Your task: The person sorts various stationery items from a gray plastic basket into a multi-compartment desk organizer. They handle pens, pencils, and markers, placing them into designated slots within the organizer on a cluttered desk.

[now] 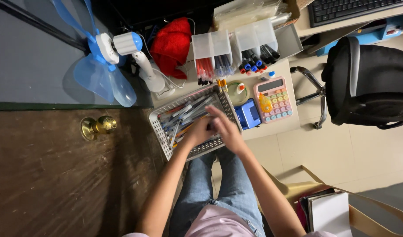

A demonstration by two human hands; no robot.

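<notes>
Pens (184, 115) in white basket (159, 136) at desk edge, both hands' fingers (219, 117) pinching some.

White perforated plastic basket (164, 139), rectangular, skewed at an angle to the desk's front edge, which it overhangs at the near-left corner. Loaded with loose pens (184, 115), grey, white, orange and blue barrels, lying flat and mostly diagonal, piled in the basket's far half. Near half hidden from view.
</notes>
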